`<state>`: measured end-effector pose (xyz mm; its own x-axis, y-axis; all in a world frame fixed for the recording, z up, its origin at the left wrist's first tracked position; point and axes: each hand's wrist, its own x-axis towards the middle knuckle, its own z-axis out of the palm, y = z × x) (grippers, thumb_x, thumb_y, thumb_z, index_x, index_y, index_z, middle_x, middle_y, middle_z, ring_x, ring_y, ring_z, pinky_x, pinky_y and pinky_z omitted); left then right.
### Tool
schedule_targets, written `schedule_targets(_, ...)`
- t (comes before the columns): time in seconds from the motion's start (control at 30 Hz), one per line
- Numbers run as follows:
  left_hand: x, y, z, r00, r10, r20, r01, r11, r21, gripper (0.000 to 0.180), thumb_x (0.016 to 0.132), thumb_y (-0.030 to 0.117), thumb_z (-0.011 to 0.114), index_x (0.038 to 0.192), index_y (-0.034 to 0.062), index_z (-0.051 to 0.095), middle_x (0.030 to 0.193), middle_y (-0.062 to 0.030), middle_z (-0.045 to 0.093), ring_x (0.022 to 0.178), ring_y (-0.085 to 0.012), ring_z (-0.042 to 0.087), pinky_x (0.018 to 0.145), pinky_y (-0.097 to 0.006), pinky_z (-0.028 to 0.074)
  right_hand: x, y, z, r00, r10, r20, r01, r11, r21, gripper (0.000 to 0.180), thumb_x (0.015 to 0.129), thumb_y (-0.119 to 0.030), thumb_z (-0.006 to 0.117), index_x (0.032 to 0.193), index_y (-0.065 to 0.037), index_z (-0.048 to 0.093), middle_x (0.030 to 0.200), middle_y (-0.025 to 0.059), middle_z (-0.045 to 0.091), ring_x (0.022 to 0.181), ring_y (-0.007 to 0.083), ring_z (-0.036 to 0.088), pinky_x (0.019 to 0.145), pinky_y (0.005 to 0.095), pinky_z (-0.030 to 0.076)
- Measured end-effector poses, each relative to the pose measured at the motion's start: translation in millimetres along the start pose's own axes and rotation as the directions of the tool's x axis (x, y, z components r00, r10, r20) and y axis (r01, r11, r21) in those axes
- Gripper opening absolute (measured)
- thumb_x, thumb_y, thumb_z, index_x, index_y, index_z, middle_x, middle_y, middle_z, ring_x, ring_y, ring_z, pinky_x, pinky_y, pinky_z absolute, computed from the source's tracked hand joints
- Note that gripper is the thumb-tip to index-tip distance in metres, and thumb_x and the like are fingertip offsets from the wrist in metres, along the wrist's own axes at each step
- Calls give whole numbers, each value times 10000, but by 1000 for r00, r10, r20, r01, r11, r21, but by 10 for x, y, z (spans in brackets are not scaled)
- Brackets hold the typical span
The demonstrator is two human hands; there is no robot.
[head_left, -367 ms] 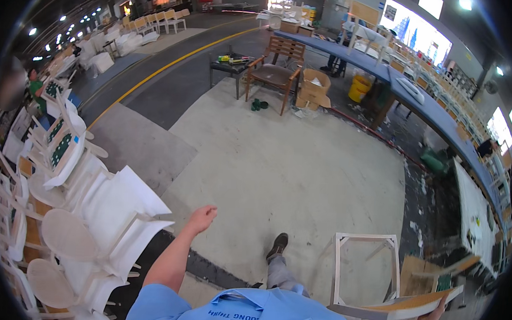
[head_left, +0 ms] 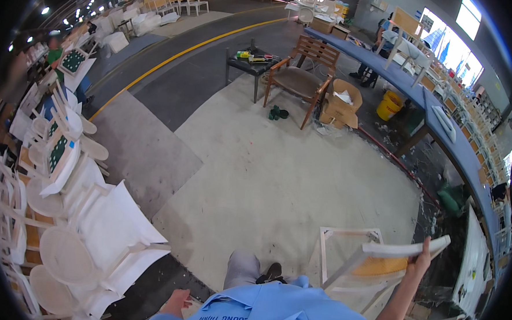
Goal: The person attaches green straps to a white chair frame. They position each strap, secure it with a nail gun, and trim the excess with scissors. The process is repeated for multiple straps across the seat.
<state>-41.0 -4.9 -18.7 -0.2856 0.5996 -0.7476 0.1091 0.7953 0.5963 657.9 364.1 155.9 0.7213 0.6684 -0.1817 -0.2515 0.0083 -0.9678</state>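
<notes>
Pale wooden chair point(head_left: 387, 250): at the person's lower right, tilted; whether its lower parts touch the floor cannot be told. The right hand point(head_left: 419, 262) is clamped on its upper rail. The left hand point(head_left: 178, 302) is apart from the chair, fingers loosely curled, apparently holding nothing.

Progress, as judged: the frame looks joined and a tan panel point(head_left: 379, 267) is in place; the chair is in hand, not yet released. Any work left on it cannot be determined.

Beyond the left hand, white sheeting point(head_left: 120, 214) lies among stacked pale chairs. Farther ahead, across pale flooring point(head_left: 278, 173), stand a brown armchair point(head_left: 298, 80), a cardboard box point(head_left: 336, 112), a yellow bucket point(head_left: 389, 106) and a blue-topped workbench point(head_left: 407, 90).
</notes>
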Motion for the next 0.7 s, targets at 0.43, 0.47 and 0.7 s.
schedule_targets(0.43,3938,4352,-153,956,234,176,-218,970,-107,366,1080,302,622,1245,-10,720,1088,-81,761,988,-164,700,889,-316,557,730,1293,4982,974,114,194,-162,955,250,340,940,-391,853,1092,-142,679,904,-20,677,751,108,645,599,254,512)
schedule_targets(0.47,4088,4838,-92,907,338,253,-325,941,-92,395,1097,314,607,1305,-7,707,1128,-88,764,1037,-168,707,927,-322,556,713,1382,5286,972,127,198,-188,924,333,320,950,-379,843,1091,-145,676,908,-18,672,769,121,650,634,265,531)
schedule_targets(0.7,4320,6921,179,796,479,370,-352,863,-362,584,1116,413,582,1548,25,513,1303,-96,717,1120,-187,681,973,-338,527,399,2340,6893,802,373,466,-543,781,309,230,1014,-345,771,1019,-136,677,886,4,704,835,163,677,751,338,571)
